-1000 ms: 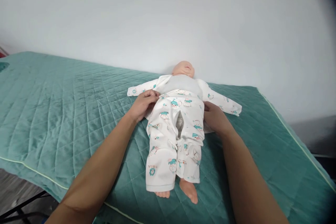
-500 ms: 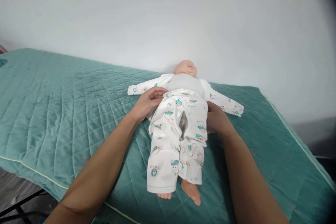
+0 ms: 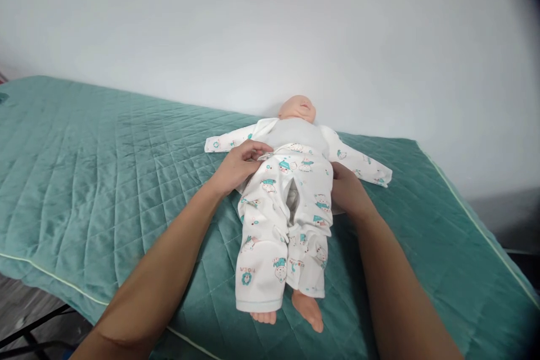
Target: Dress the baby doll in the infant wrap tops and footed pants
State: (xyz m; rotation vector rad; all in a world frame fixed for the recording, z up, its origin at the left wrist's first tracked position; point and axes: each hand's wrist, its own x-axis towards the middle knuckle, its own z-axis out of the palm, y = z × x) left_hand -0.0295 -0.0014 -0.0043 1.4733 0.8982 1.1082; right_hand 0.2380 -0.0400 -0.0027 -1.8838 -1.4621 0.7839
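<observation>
A baby doll [image 3: 297, 108] lies on its back on a teal quilted bed cover [image 3: 105, 169], head toward the wall. It wears white printed trousers [image 3: 278, 225] and an open printed jacket [image 3: 363, 166] with sleeves spread sideways. Its bare feet stick out below the trouser legs. My left hand [image 3: 238, 166] pinches the trouser waistband at the doll's right side. My right hand [image 3: 348, 191] grips the waistband on the other side, its fingers partly hidden behind the cloth.
A plain white wall [image 3: 270, 28] rises right behind the doll's head. The bed's near edge [image 3: 50, 275] runs along the lower left, with dark metal legs and floor below it. The bed's right edge [image 3: 476, 225] drops off to the floor.
Both hands have drawn the trouser waistband slightly higher up the doll's belly. The doll has shifted a little with the pull.
</observation>
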